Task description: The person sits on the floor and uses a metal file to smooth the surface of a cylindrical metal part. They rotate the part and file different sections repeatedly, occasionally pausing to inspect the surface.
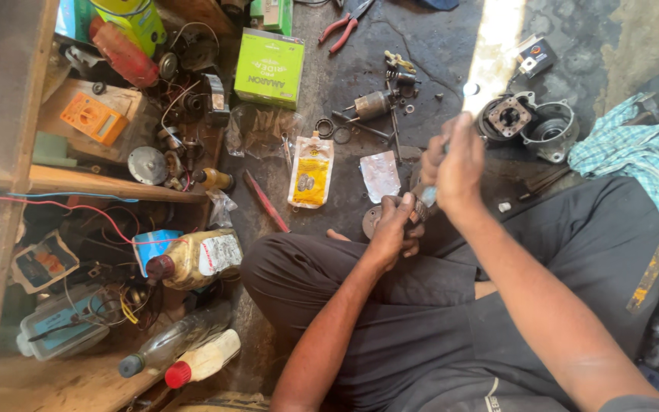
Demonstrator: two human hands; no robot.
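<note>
Green cardboard box (269, 67) lying flat on floor, upper middle. Yellow-and-white sachet (311, 172) below it, beside a silvery foil pouch (380, 175). Clear plastic bag (261, 130) between box and sachet. Orange meter with small screen (94, 118) on wooden shelf, left. White-labelled bottle of yellow liquid (198, 258) on its side, lower shelf.

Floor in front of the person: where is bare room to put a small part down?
Bare floor lies between the red-handled pliers and the sunlit strip. Another patch sits between the red stick and the yellow packet. Around the small motor and the metal housings it is crowded.
</note>
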